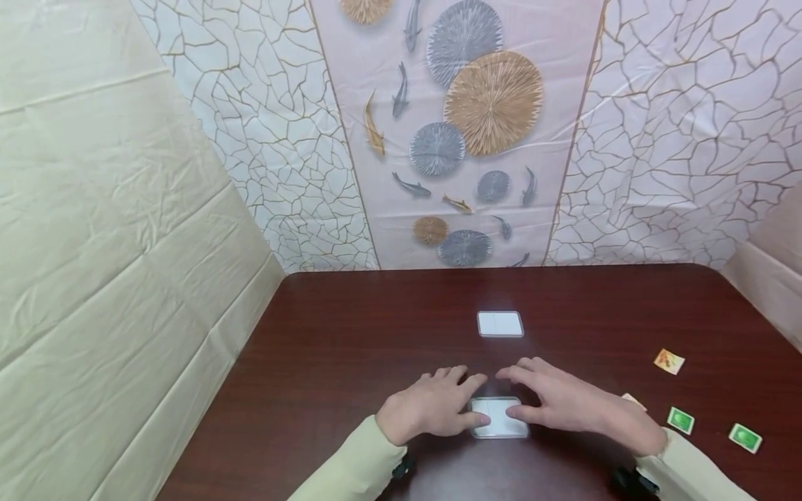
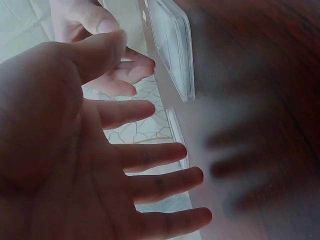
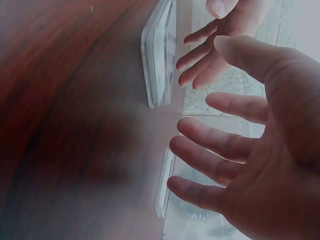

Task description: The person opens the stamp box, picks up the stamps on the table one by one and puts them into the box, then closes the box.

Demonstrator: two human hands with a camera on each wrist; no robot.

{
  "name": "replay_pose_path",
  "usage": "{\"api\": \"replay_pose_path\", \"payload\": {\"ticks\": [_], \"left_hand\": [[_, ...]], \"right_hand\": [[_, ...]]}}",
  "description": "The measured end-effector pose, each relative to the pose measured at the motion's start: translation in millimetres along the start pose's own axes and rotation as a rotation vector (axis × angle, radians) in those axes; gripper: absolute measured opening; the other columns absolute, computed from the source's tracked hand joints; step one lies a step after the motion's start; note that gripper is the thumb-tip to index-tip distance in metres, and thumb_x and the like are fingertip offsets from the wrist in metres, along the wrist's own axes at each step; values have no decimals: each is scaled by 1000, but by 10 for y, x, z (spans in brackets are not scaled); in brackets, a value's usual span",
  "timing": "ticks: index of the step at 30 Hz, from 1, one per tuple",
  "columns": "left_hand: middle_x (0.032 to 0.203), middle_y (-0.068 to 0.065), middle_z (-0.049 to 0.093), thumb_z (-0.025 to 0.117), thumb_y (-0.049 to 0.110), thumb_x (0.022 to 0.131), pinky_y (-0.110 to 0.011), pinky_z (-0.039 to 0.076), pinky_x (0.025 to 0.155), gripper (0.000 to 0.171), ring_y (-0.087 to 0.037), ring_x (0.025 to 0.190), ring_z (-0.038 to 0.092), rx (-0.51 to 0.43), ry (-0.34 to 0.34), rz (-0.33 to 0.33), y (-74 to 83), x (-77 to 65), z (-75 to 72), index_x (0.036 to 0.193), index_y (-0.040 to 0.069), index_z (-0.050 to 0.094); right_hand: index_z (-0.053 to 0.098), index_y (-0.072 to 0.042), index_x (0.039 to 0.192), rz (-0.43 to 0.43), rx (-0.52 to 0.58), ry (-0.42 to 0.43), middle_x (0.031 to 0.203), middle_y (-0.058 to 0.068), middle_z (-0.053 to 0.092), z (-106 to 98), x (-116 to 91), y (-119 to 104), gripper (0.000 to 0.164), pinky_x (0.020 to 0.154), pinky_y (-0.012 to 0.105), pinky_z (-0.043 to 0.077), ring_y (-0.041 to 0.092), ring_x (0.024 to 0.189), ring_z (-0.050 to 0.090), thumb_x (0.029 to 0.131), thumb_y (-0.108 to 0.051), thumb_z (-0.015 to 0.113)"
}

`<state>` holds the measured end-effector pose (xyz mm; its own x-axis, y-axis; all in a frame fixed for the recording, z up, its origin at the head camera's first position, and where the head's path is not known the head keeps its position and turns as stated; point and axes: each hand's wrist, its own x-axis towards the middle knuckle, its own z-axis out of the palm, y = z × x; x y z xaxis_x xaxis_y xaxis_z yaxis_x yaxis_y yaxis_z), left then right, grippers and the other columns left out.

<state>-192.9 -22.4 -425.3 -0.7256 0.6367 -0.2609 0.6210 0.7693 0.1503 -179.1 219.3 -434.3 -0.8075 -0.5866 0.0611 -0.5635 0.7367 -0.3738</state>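
Note:
A flat, clear-rimmed case with a white face (image 1: pixel 499 412) lies on the dark wooden table, near the person. Over its left side hovers the left hand (image 1: pixel 432 407), fingers spread and loosely straight, holding nothing. The right hand (image 1: pixel 567 400) mirrors it from the other side, its fingers likewise extended. In the head view both thumbs overlap the case's face. Both wrist views show the case's edge (image 2: pixel 175 47) (image 3: pixel 157 57) beyond the thumbs, with a gap between the fingertips and the tabletop. Farther back lies a second, similar white case (image 1: pixel 500 324).
To the right lie small square cards: an orange patterned one (image 1: pixel 669 362), two green ones (image 1: pixel 680 420) (image 1: pixel 745 438), and a pale one (image 1: pixel 633 401) partly hidden by the right forearm. A patterned cloth (image 1: pixel 470 195) hangs behind the table (image 1: pixel 351 313), and a cream cloth (image 1: pixel 125 278) borders its left.

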Motion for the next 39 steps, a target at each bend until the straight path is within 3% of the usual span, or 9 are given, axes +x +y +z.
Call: {"api": "replay_pose_path", "payload": {"ticks": [8,19,24,39], "left_hand": [[152,-1,41,55,69,87,-47,41,106,72,-22,140,40,76,-5,3,27,-40,46,148,36,36],[152,-2,42,62,69,82,-45,44,103,75,-23,140,40,121,-17,-19,66,-28,74,146,36,39],[146,-1,46,66,68,80,-41,47,96,69,-22,135,44,171,15,-26,85,-40,112,137,35,46],[130,1,52,68,67,78,-38,49,84,61,-20,122,50,219,66,-41,144,-5,148,126,32,52]], "right_hand": [[62,-18,125,-19,-10,-12,113,-7,59,46,-15,-63,47,79,28,47,8,98,50,85,-42,73],[61,-15,127,-42,2,-19,112,-6,56,74,-33,-95,58,76,25,45,9,98,47,80,-46,77],[59,-17,128,-52,-3,-22,112,-8,53,134,-33,-136,63,74,24,45,10,99,44,78,-53,77],[61,-17,126,-109,-106,32,108,-9,52,233,-35,-162,61,68,20,42,7,92,44,76,-45,80]]}}
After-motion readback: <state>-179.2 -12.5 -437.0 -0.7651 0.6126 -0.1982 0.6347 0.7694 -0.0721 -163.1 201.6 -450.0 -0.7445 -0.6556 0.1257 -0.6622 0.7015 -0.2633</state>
